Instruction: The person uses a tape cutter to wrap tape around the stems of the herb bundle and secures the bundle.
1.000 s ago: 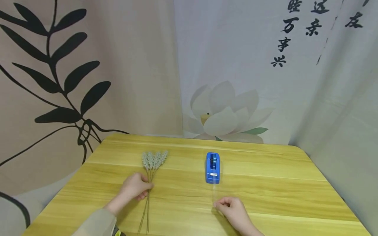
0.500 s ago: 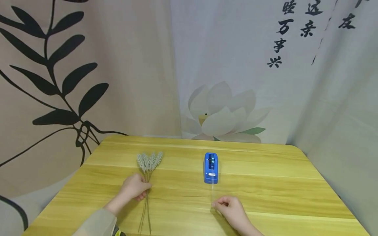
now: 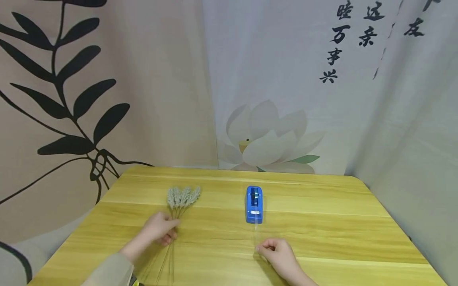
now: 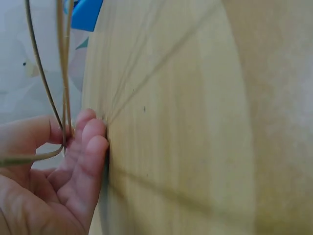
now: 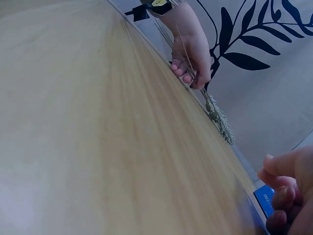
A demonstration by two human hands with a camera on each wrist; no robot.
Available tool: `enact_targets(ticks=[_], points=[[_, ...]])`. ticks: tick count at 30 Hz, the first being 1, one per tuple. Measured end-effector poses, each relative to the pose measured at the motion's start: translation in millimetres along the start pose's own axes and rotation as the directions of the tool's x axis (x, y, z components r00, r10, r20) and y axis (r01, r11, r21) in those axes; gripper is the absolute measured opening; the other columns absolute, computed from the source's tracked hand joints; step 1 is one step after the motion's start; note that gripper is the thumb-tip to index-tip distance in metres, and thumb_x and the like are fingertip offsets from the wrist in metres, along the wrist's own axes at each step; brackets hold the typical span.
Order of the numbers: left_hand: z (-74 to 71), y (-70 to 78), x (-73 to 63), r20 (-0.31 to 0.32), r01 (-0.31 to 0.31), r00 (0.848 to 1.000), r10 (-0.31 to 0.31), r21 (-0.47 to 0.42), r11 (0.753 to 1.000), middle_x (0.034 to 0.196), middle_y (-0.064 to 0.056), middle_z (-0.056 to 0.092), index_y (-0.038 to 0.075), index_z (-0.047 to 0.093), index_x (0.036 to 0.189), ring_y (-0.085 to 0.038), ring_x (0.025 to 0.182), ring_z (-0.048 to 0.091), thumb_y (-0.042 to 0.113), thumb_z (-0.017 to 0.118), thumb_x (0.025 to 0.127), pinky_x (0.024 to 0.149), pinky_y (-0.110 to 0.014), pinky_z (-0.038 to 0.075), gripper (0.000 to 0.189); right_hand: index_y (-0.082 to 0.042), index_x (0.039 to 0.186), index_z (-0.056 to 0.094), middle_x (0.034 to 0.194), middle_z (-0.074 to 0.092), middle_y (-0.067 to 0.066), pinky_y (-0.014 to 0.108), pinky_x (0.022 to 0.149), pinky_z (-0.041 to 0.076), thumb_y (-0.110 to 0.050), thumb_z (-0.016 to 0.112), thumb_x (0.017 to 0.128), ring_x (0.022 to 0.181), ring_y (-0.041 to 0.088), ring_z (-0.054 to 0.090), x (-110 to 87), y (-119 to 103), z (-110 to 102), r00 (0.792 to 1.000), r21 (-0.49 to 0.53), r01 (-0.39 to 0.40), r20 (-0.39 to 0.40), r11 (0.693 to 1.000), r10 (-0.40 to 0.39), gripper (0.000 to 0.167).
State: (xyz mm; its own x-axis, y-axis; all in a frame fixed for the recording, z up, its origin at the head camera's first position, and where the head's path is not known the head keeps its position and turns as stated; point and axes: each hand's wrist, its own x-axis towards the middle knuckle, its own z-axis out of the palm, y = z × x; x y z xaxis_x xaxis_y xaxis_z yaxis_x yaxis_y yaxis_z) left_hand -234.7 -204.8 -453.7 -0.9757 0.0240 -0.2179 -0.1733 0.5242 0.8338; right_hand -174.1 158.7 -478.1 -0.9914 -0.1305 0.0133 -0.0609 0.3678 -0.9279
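Quietly, the person's left hand [image 3: 160, 229] pinches the thin brown stems of a bunch of dried, grey-green, fluffy-headed sprigs [image 3: 183, 197] between thumb and fingers, over the left part of the yellow wood-grain table [image 3: 340, 226]. The heads fan out beyond the hand, and the stems splay apart on its near side. Well apart from it, the right hand [image 3: 280, 256] has its thumb and forefinger tips pressed together at the near end of a narrow, clear strip of tape [image 3: 256, 235], the other fingers curled in. The strip, faint against the wood, runs from a blue, oblong tape dispenser [image 3: 254, 207] standing farther back. Behind the table hangs a pale cloth backdrop [image 3: 171, 79] printed with dark leaves.
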Motion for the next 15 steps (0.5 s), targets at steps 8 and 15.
enact_targets(ticks=[8,15], points=[[-11.6,-10.0,-5.6,0.158,0.028,0.987,0.009,-0.231,0.973,0.076,-0.011,0.068,-0.015,0.050,0.109,-0.018,0.058,0.065,0.019,0.049,0.099,0.055,-0.033,0.057,0.035,-0.003,0.079,0.070,0.060,0.050,-0.005,0.020,0.050,0.037,-0.017,0.071,0.085,0.054,0.005,0.044,-0.1,1,0,1.000,-0.003,-0.002,0.007,1.000,0.002,0.015],[-20.2,-10.6,-12.6,0.302,0.116,0.953,0.003,-0.378,0.919,0.099,-0.016,0.062,-0.013,0.031,0.132,-0.024,0.073,0.067,0.030,0.052,0.099,0.067,-0.041,0.058,0.058,-0.003,0.079,0.071,0.059,0.050,-0.005,0.021,0.050,0.037,-0.018,0.072,0.085,0.054,0.005,0.044,-0.2,2,0,1.000,0.007,0.010,0.000,1.000,-0.010,0.016]])
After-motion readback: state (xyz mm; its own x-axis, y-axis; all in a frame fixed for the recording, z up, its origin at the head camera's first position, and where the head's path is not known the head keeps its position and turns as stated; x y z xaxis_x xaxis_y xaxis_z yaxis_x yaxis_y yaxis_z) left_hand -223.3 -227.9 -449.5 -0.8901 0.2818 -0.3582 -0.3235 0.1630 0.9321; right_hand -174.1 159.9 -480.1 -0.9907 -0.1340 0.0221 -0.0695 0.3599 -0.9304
